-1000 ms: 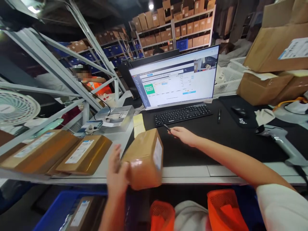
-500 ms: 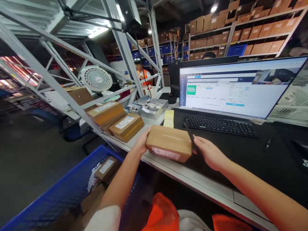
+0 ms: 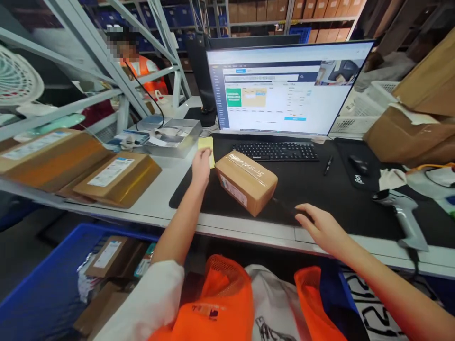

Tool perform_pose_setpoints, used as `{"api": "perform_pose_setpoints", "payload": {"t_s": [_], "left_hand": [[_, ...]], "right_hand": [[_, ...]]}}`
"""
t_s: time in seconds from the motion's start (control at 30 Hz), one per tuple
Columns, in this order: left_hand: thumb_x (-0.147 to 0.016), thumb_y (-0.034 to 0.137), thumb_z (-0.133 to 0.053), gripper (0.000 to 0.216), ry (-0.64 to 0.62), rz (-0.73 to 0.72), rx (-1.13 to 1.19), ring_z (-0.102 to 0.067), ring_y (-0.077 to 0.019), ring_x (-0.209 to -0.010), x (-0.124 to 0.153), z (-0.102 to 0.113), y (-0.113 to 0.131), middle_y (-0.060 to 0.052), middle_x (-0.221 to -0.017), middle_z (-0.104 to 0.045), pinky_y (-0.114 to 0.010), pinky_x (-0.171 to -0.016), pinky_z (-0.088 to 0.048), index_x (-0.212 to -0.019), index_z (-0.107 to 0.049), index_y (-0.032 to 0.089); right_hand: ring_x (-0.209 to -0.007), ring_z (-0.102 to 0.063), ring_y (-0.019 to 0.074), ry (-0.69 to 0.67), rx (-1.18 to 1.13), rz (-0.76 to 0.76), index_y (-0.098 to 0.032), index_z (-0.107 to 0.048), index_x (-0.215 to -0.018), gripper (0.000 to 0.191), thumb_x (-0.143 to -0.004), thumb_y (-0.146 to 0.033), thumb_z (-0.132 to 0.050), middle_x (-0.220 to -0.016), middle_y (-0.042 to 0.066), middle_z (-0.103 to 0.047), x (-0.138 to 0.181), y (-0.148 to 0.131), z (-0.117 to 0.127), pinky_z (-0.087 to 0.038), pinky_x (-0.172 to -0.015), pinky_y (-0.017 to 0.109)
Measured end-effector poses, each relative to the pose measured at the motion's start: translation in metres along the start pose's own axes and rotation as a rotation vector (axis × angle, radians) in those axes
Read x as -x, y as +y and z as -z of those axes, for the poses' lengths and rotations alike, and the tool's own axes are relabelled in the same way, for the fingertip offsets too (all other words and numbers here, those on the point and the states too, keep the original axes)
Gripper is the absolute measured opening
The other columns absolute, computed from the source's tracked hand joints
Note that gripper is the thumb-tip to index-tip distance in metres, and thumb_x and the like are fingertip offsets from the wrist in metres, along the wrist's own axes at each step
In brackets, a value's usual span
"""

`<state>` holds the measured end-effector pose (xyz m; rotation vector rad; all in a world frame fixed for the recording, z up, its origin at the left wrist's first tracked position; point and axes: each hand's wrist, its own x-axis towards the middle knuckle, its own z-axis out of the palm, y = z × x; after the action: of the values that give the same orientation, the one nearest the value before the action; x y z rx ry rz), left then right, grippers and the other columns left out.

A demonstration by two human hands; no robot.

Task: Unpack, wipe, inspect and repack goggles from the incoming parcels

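A brown cardboard box [image 3: 246,182] with a printed label on its side lies on the black desk mat [image 3: 320,189] in front of the keyboard [image 3: 274,151]. My left hand [image 3: 201,166] is just left of the box, fingers together on the lower edge of a yellow note pad [image 3: 207,142]. My right hand [image 3: 320,228] rests at the mat's near edge, right of the box, fingers curled round a black pen [image 3: 286,209] whose tip points at the box. Neither hand touches the box.
A monitor [image 3: 287,87] stands behind the keyboard. A mouse [image 3: 357,165], a second pen [image 3: 327,165] and a barcode scanner [image 3: 401,211] lie right. Taped parcels [image 3: 117,177] and a metal tray [image 3: 174,137] sit left; a blue bin [image 3: 53,289] holds parcels below. A person in an orange vest [image 3: 144,71] sits behind the rack.
Both hands have let go of the box, which now lies on the mat. My left hand moved up to the yellow pad. My right hand drew back towards the table edge with the pen.
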<state>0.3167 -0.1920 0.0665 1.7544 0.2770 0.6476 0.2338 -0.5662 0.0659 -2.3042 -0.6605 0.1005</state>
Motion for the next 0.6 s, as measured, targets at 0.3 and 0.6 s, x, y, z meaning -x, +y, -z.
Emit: {"api": "perform_pose_setpoints", "payload": {"t_s": [0.3,0.6], "left_hand": [[-0.072,0.043,-0.080,0.090,-0.309,-0.750,-0.692,-0.023,-0.0454,-0.154,0.129,-0.039,0.020,-0.023,-0.159,-0.041,-0.068,-0.123,-0.015,-0.149,-0.044,0.013],[-0.082,0.035,-0.068,0.060,-0.166,-0.763,-0.668,-0.032,-0.0394,-0.153,0.129,-0.052,0.010,-0.023,-0.157,-0.044,-0.061,-0.122,-0.024,-0.137,-0.055,0.013]], "right_hand": [[-0.082,-0.070,0.0239,0.062,0.384,0.307,-0.019,-0.065,-0.118,0.031,-0.104,-0.037,-0.045,-0.097,0.009,-0.072,-0.016,0.001,-0.006,-0.054,-0.071,0.036],[-0.084,-0.068,0.0241,0.056,0.431,0.317,-0.018,-0.064,-0.120,0.033,-0.105,-0.038,-0.042,-0.100,0.010,-0.071,-0.029,0.008,0.000,-0.051,-0.075,0.037]]}}
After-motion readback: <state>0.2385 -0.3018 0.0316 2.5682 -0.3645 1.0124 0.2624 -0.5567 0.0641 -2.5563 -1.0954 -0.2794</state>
